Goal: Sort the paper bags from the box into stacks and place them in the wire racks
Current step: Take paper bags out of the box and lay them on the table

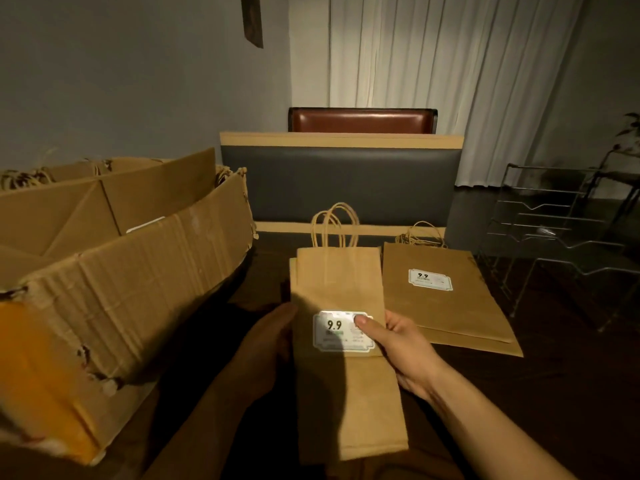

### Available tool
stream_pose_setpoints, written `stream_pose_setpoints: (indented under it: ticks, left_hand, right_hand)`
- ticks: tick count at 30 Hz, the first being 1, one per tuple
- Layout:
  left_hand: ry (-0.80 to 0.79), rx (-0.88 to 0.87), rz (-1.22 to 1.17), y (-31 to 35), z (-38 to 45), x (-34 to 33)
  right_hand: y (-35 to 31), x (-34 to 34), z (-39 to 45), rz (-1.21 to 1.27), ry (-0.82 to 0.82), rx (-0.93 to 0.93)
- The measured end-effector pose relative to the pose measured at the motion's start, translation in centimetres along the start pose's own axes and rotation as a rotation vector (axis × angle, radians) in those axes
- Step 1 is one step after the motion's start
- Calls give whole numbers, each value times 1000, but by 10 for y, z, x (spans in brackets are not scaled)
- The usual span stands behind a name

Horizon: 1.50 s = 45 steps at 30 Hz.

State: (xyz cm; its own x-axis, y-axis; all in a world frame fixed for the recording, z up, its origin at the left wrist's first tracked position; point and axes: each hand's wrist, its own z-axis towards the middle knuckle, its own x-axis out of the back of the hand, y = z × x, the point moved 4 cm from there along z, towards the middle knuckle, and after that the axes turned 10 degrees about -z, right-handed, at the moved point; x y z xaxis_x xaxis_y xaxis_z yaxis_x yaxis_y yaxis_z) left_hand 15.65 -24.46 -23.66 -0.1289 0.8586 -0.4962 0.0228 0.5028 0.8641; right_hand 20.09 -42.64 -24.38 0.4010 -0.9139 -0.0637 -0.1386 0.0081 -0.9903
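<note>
At the worktop's [519, 410] near middle: gripping a narrow paper bag [346, 375] from both sides, handles pointing away.
Right hand [398, 344]: clasping the bag's right edge, thumb pressing on its white 9.9 label [341, 330].
Left hand [266, 344]: lying in shadow against the bag's left edge, seeming to hold it; finger curl hard to make out.
Wider bags [446, 299]: lying flat in a stack just right of the held bag, label up.
Cardboard box [121, 282]: sitting at left, flaps open, bag handles poking out along its far side.
Wire racks [561, 237]: standing at far right.
</note>
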Motion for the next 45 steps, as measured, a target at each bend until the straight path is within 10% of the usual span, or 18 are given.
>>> stream_pose_setpoints:
  ticks: [10,15,25,32,38,45]
  left_hand:
    - [96,-115,-28,-3,6,3]
    - [203,-195,-81,9,7,17]
    - [34,-189,47,3,-12,-20]
    - [-41,-405,283,2,-19,-36]
    - [-144,-206,564,-8,-9,-15]
    - [45,-110,141,6,23,5]
  right_hand:
    - [-19,40,-4,-183,303,188]
    - [-32,91,-21,263,440,160]
    - [-7,5,-15,-161,215,161]
    - [-37,1,-35,-315,429,597]
    - [-5,-4,-25,-411,202,364]
    - [-16,-2,-25,-433,217,324]
